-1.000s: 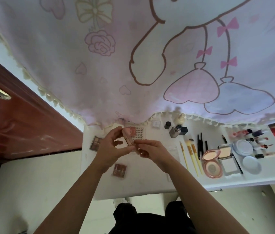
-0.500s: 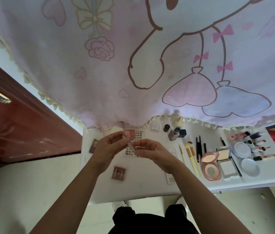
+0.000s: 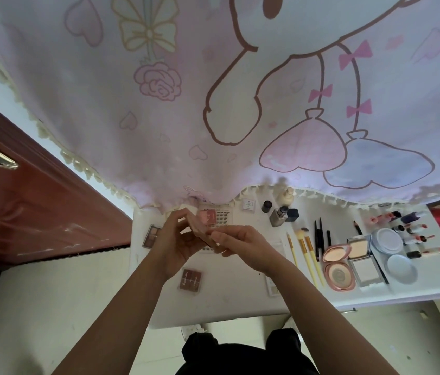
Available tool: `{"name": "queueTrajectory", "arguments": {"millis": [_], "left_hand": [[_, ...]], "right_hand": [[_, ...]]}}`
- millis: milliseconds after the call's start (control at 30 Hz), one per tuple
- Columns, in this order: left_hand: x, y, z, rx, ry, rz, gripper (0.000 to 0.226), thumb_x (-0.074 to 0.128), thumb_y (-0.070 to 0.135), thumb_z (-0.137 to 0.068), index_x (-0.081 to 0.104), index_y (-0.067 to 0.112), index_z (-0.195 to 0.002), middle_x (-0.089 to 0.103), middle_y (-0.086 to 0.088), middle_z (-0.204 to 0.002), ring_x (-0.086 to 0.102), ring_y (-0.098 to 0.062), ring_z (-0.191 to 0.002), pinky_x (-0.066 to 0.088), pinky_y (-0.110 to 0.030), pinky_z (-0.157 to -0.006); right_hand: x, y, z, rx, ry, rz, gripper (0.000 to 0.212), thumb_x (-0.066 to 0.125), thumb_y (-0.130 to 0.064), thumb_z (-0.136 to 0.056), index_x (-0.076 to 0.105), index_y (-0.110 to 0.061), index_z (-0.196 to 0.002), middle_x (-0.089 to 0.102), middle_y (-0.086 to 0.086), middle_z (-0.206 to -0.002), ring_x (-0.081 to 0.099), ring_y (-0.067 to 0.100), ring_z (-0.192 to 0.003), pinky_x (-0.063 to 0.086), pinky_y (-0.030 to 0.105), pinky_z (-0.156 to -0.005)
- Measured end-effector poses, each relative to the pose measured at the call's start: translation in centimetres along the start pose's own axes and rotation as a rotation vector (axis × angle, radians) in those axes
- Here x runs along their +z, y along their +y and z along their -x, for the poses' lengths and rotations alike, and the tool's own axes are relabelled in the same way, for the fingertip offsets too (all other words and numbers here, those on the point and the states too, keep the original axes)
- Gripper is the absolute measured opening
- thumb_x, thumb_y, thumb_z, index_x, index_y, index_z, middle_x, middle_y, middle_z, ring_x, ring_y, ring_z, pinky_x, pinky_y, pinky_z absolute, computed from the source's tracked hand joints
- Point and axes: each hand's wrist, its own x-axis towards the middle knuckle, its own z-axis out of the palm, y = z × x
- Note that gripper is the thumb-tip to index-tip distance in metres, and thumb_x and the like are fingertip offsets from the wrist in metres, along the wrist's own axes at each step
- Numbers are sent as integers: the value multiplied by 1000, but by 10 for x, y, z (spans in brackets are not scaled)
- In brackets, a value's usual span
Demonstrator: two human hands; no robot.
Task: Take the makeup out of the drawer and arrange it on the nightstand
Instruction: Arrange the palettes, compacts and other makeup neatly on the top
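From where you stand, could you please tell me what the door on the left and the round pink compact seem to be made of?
The door looks like wood under glossy red-brown lacquer, judging by its bright reflections. The round pink compact seems plastic with a shiny rose-gold rim, possibly metallised; that stays uncertain.

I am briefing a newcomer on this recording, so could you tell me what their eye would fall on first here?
The pink cartoon-print cloth hanging over the whole upper half strikes first. Below it, at centre, the left hand and right hand together hold a small pink compact above the white nightstand. To the right lie neat rows of makeup, notably yellow-handled brushes and an open round powder compact.
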Motion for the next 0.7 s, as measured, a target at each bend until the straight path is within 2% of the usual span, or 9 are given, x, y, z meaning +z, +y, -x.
{"name": "queueTrajectory", "arguments": {"millis": [100, 200, 267, 333, 433, 567, 633, 700], "left_hand": [[-1, 1, -3, -131, 57, 109, 36, 54, 32, -92, 59, 1, -108, 65, -23, -95, 70, -33, -80, 60, -41, -75], [-1, 0, -5, -192, 71, 66, 47, 49, 38, -95, 58, -3, -116, 65, -23, -94, 68, -32, -79, 60, -41, -73], [-1, -1, -7, -224, 73, 38, 57, 45, 42, -97, 56, -6, -127, 63, -24, -103, 65, -33, -89, 59, -45, -77], [0, -1, -7, -245, 58, 20, 64, 43, 47, -98, 52, -5, -134, 60, -26, -114, 60, -33, -99, 58, -47, -79], [3, -1, -5, -276, -41, -25, 69, 34, 60, -99, 56, 4, -132, 59, -26, -131, 65, -32, -107, 58, -47, -80], [7, 1, -1, -279, -145, -75, 70, 33, 67, -95, 56, 15, -136, 63, -19, -130, 63, -32, -118, 55, -47, -89], [9, 2, -1, -272, -156, -105, 71, 34, 68, -94, 58, 15, -134, 64, -17, -130, 63, -29, -116, 54, -47, -91], [10, 1, -2, -266, -147, -113, 72, 34, 68, -94, 62, 12, -130, 65, -18, -126, 65, -27, -109, 53, -48, -95]], "right_hand": [[-2, -4, 1, -48, 28, 299, 25, 69, -48, -87, 73, -44, -112, 70, -15, -100, 64, 8, -86, 54, 22, -78], [-2, -7, 2, -143, 77, 463, 29, 72, -53, -83, 73, -42, -110, 62, -16, -96, 60, 5, -82, 50, 17, -72], [-1, -7, 0, -185, 104, 520, 35, 72, -56, -82, 73, -41, -112, 62, -16, -104, 60, 1, -90, 49, 17, -78], [0, -9, -2, -186, 103, 541, 36, 72, -58, -79, 72, -41, -112, 62, -15, -117, 57, -1, -107, 48, 22, -92], [-1, -16, -4, -193, 68, 605, 33, 76, -52, -78, 73, -39, -108, 60, -12, -131, 49, 1, -124, 37, 18, -101], [-3, -25, -8, -203, 24, 616, 43, 80, -44, -77, 69, -31, -116, 58, -20, -131, 46, -12, -112, 30, -1, -89], [-3, -28, -11, -174, -3, 591, 46, 81, -43, -75, 64, -32, -117, 60, -24, -119, 52, -9, -103, 37, 3, -85], [-4, -28, -13, -130, -3, 549, 45, 83, -42, -72, 63, -33, -111, 63, -23, -111, 58, -4, -101, 45, 12, -87]]}}
